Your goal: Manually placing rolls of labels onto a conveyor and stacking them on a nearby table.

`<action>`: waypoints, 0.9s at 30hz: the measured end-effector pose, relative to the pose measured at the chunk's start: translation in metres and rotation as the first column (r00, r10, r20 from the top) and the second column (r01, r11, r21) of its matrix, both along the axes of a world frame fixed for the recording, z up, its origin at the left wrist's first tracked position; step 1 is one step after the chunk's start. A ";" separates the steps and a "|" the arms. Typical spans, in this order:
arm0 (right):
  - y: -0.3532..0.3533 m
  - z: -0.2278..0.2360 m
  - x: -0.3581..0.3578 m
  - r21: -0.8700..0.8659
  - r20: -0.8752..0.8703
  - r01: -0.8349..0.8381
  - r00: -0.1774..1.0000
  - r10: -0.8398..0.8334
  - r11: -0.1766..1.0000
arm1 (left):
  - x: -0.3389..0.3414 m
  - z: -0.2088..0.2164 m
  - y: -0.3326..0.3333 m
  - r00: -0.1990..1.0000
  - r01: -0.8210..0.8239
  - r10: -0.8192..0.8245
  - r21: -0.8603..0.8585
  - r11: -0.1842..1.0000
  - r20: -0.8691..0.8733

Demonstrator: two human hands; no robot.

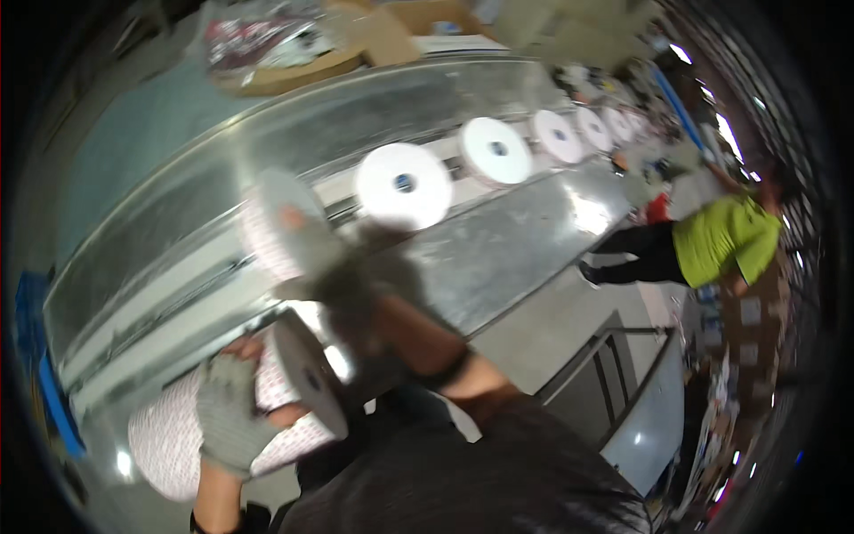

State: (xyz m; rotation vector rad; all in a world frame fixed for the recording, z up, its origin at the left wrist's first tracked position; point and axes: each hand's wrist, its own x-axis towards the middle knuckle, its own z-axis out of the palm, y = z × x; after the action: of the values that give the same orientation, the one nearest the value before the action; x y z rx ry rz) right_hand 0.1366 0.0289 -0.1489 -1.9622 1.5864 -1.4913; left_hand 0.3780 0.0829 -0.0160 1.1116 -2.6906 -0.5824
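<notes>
My left hand [233,416], in a grey knit glove with bare fingertips, is closed around a stack of white rolls [169,436] with a small pink-red print on their sides. The stack lies tilted at the lower left. The near roll's flat grey-looking face [307,378] shows a dark core. Above it, my gloved right hand [334,280] is smeared by motion and grips the lower edge of another white printed roll [271,227], which is blurred too. Just right of that, a white roll [404,185] with a blue core stands on the metal machine.
More white rolls [495,150] stand in a row along the long metal conveyor [507,240], running to the far right. A co-worker in a lime shirt [725,236] stands at the right. An open carton [427,27] lies behind. A metal-framed cart [614,383] is at the lower right.
</notes>
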 end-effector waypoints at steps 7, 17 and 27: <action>0.023 0.022 0.008 0.606 -0.169 0.027 0.981 0.095 0.795 | 0.032 0.006 0.041 0.956 0.052 0.015 -0.218 0.975 0.295; 0.146 0.010 -0.002 0.399 0.043 -0.264 0.962 0.270 0.878 | -0.024 0.018 -0.006 0.982 -0.022 0.046 -0.130 0.991 0.184; -0.042 0.058 0.036 0.469 -0.387 -0.150 0.851 0.355 0.870 | -0.011 0.032 0.034 0.992 -0.035 0.031 0.035 0.999 0.126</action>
State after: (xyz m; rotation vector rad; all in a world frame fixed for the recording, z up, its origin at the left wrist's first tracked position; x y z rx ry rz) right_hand 0.1728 -0.0132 -0.0913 -2.2401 1.5492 -0.5241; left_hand 0.3665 0.1168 0.0156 1.2397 -2.7715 -0.5775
